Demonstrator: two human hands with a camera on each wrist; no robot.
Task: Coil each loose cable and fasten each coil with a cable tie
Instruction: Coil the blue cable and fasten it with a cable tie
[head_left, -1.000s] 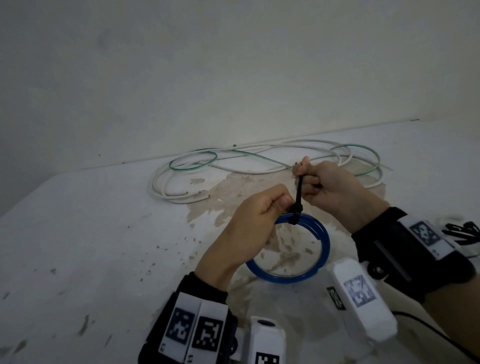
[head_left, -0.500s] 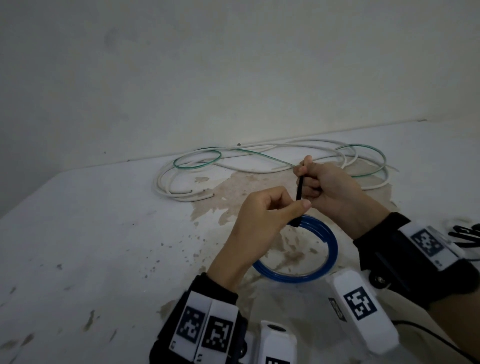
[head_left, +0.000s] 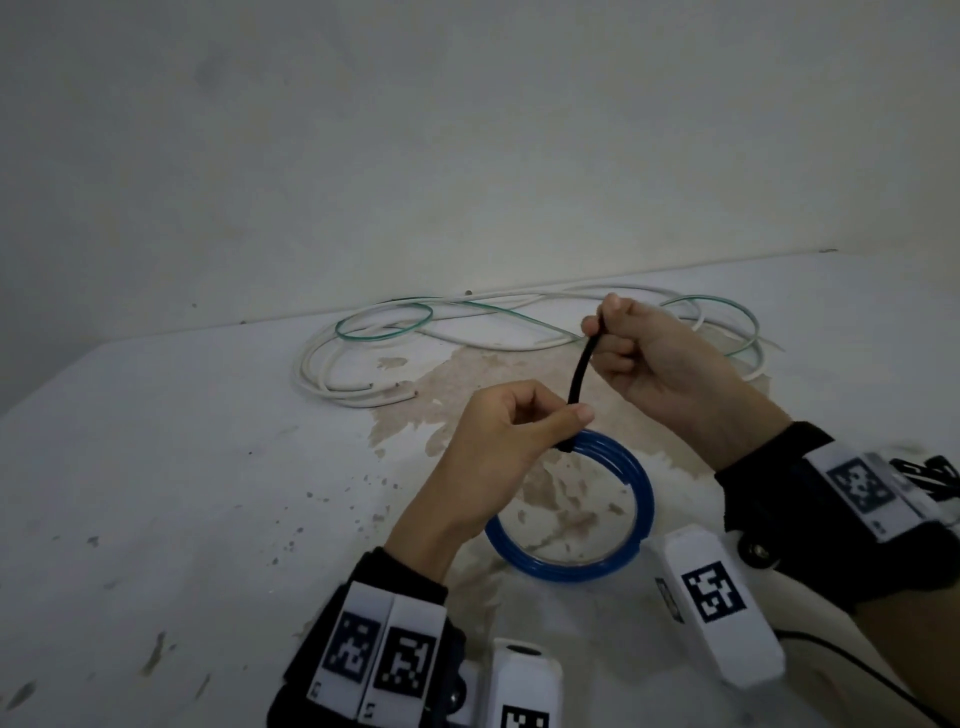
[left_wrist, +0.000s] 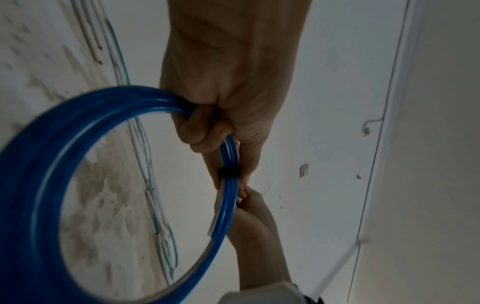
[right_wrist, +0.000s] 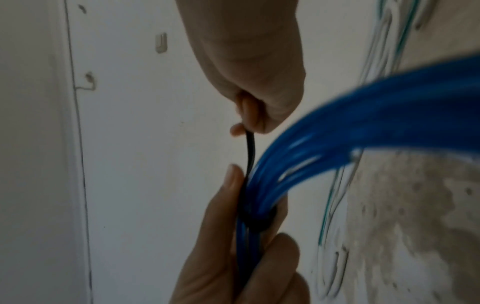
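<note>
Above the stained table, the left hand pinches the blue coil; the right hand grips the cable tie tail. Best pull straight, bracing the head, until snug.

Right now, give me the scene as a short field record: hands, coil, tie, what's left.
left hand: grips the blue coil at the tie point
right hand: pinches the free tail of the black cable tie, held up from the coil
tie state: band looped around the coil strands, close against them in the left wrist view
coil position: lifted off the table
remaining: white and green cables lie loose at the back
spare ties: black items at right edge, unclear
</note>
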